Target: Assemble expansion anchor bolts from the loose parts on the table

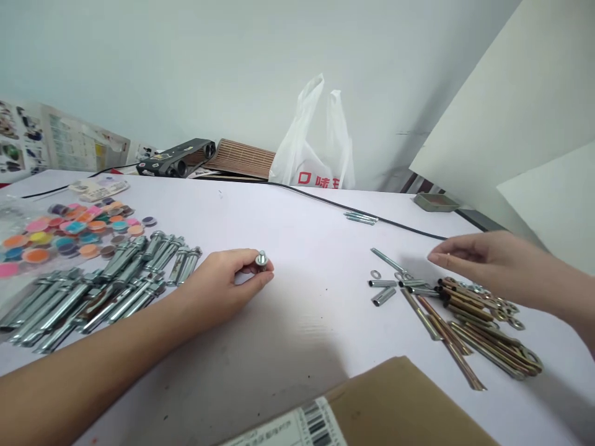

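My left hand (232,272) is closed around an expansion bolt (261,261), its round end pointing up at the camera. The rest of the bolt is hidden by the fingers. On the right, my right hand (488,263) hovers with fingers stretched out and the thumb apart, holding nothing that shows. Below it lies a pile of brass-coloured eye bolts (474,303). Beside that pile are short metal sleeves (383,297), a washer (375,274) and a thin threaded rod (388,259). Several silver expansion bolts (65,306) lie heaped left of my left hand.
Colourful round discs (88,232), partly in clear plastic, lie at the left. A cardboard box (409,402) stands at the front edge. Behind are a black cable (325,201), small rods (361,218), a white plastic bag (311,155) and a shallow tray (436,202).
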Available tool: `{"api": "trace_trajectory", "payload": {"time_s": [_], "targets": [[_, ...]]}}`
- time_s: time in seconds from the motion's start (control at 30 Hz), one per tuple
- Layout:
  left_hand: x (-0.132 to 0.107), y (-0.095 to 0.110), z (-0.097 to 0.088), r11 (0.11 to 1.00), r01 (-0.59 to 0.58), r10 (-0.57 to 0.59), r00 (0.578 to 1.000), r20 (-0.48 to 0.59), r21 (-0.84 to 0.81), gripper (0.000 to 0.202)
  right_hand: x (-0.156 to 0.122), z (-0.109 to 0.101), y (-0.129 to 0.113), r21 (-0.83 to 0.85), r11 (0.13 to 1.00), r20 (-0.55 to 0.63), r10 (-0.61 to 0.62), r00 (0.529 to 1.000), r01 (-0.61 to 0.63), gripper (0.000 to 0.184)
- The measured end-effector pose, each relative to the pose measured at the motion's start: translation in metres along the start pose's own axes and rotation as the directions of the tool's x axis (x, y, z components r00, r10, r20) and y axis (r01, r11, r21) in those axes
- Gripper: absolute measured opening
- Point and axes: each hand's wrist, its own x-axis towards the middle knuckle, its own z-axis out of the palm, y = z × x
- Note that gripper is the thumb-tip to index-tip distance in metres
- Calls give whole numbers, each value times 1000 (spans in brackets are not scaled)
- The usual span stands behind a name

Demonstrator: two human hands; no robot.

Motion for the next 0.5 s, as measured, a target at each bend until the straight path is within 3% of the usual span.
{"api": "trace_trajectory", "payload": {"time_s": [0.1,0.33,0.5], "targets": [[1,-3,2,999,18,-18,1000,12,34,24,-6,6,23,46,993,90,104,990,-109,31],[1,-10,5,997,41,-42,999,14,71,25,-9,18,19,82,994,61,-80,995,75,19],[-1,-4,3,999,25,-25,1000,11,43,23,1,29,36,128,983,55,-136,989,129,17]]}}
